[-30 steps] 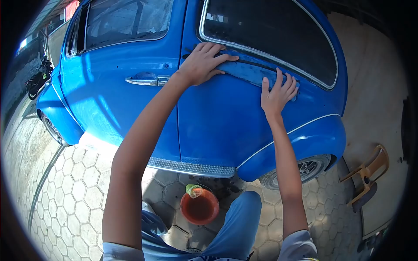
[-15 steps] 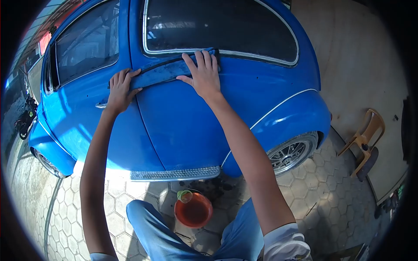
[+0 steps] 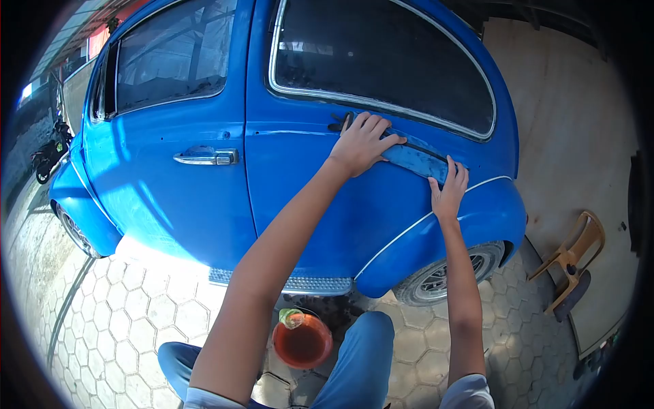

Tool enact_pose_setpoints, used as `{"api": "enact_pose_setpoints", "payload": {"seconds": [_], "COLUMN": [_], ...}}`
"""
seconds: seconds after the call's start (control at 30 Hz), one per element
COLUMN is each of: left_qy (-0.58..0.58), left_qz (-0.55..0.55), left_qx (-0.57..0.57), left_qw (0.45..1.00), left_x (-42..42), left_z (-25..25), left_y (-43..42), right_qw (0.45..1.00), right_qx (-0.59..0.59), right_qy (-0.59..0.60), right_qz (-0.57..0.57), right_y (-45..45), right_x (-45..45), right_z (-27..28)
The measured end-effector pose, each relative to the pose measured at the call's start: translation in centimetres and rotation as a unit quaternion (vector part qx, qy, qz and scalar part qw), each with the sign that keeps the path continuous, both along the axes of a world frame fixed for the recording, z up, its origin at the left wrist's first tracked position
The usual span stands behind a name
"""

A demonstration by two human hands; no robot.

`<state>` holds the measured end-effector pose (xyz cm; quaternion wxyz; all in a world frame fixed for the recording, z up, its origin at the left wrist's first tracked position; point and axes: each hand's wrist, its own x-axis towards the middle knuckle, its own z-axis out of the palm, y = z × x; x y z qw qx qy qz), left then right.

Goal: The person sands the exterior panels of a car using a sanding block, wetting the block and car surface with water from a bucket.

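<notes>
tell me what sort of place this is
Probably a partly covered yard or driveway: hexagonal paving covers the ground, a blue car stands on it, and a motorbike is parked beyond.

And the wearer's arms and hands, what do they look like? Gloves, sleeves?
Left hand and right hand: no gloves, no watch or bracelet visible. Arms bare up to pale sleeves, only partly in frame.
</notes>
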<state>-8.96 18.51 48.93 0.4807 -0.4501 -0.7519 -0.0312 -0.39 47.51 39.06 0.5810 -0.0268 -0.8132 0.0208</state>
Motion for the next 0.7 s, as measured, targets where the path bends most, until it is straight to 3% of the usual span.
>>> {"api": "enact_pose_setpoints", "payload": {"seconds": [0.27, 0.57, 0.7], "left_qy": [-0.029, -0.136, -0.155], "left_qz": [-0.057, 0.023, 0.047], "left_qx": [-0.003, 0.061, 0.051], "left_qw": [0.998, 0.989, 0.985], "left_x": [-2.3, -2.9, -2.6], "left_z": [2.1, 1.0, 1.8], "left_y": [-10.8, -28.5, -29.8], "right_qw": [0.998, 0.981, 0.980], "right_qx": [0.055, 0.179, 0.175], "right_qy": [0.007, 0.058, 0.074], "right_qz": [-0.013, 0.055, 0.051], "right_y": [-7.9, -24.1, -25.2], "right_x": [-3.1, -7.9, -8.6], "right_z": [2.3, 7.3, 7.5]}}
